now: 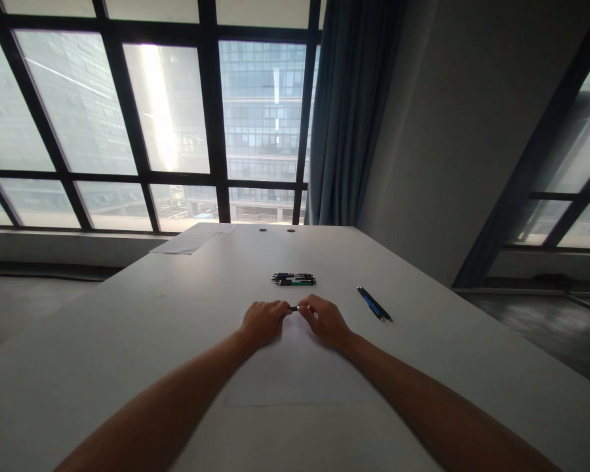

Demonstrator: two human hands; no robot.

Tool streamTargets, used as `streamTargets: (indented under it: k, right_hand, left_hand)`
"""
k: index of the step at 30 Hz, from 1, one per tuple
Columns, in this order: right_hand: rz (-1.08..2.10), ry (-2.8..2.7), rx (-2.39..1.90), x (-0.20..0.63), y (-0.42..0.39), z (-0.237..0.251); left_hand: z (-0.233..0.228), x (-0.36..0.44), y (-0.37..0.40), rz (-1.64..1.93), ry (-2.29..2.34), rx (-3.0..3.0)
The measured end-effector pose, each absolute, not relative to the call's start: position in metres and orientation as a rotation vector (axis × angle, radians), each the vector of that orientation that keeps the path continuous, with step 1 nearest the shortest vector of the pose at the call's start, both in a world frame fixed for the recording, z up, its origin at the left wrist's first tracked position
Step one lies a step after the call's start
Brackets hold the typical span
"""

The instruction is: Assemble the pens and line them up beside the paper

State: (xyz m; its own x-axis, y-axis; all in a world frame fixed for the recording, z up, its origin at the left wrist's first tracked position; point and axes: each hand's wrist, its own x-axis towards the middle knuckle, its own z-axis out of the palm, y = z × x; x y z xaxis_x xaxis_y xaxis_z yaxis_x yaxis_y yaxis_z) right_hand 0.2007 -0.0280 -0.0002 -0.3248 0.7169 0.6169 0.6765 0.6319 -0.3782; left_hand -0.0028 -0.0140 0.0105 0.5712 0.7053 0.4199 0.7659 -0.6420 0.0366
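Observation:
Between my two hands is a short dark pen (294, 308), with only its middle showing. My left hand (264, 321) closes its fingers on the left end, and my right hand (323, 319) pinches the right end. Both hands are over a white sheet of paper (295, 383) lying on the table. Just beyond them lies a row of several pens (294, 279), dark with some green and white parts. To the right of my right hand, a blue and black pair of pens (373, 303) rests at a slant.
The long white table (152, 314) stretches away toward the windows. Printed papers (184, 241) lie at its far left edge. Two round dark spots (276, 230) sit near the far end. A blue curtain (354, 118) hangs behind the table.

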Motion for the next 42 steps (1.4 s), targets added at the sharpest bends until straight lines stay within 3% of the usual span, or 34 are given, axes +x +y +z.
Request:
streamTargets:
  k: [42]
  right_hand:
    - [0.255,-2.002,-1.026,0.2000,-0.0237,-0.0041]
  left_hand:
    - [0.0109,-0.0023,-0.0125,-0.527,-1.301,-2.661]
